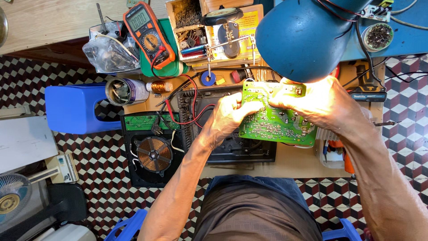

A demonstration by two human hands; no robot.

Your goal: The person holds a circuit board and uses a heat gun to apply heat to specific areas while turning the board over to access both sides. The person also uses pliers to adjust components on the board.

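The green circuit board (272,117) is held up under the blue lamp (303,35), pinched between both hands: the left hand (229,114) is closed on its left edge, the right hand (323,100) is closed over its upper right corner. It looks light, stiff and fragile, best gripped by its bare edges, clear of solder points. Beneath the left hand lies an opened black appliance case (223,143); beyond its wrist, a copper coil (154,154). Past the fingers sits an orange multimeter (149,33).

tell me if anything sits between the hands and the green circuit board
Nothing visible does. The left hand and right hand both grip the green circuit board directly, under the blue lamp.
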